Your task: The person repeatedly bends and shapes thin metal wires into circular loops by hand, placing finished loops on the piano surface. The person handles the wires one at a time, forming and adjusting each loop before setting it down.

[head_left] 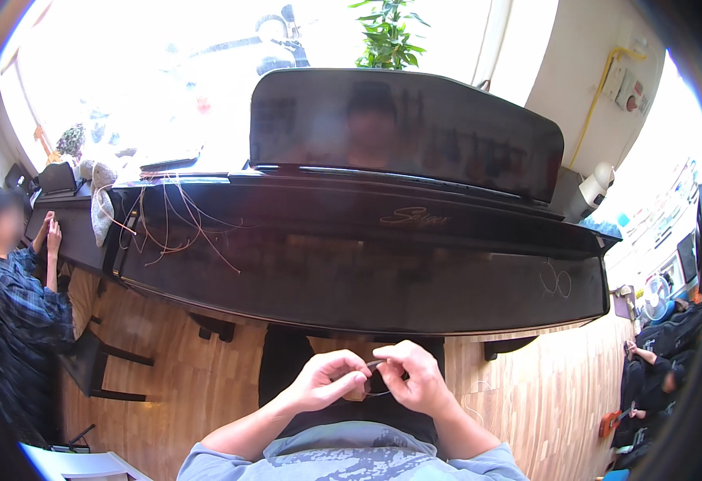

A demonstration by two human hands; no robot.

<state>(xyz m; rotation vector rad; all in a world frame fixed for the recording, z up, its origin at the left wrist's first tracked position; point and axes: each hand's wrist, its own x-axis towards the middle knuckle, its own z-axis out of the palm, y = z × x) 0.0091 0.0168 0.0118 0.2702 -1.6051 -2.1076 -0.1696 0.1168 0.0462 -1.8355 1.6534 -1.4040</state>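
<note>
My left hand (331, 381) and my right hand (412, 377) meet above my lap, fingertips pinched. Between them runs a small, thin dark strip (375, 363), gripped at both ends; its exact kind is too small to make out. A thin pale strand (379, 394) shows just below, between the hands. Ahead of them stands a black piano (327, 289) with its lid down. Several long, thin, tan cords (181, 210) hang in loose loops over its left end. On the lid's right side lies a thin, pale looped strand (557, 280).
A glossy black upright panel (415, 132) rises behind the lid. At the left a person (26, 276) sits beside a dark stool (94, 365). Another person (651, 385) is at the far right near a small orange-brown stringed instrument (610, 423). A white lamp-like object (597, 188) stands at the piano's right.
</note>
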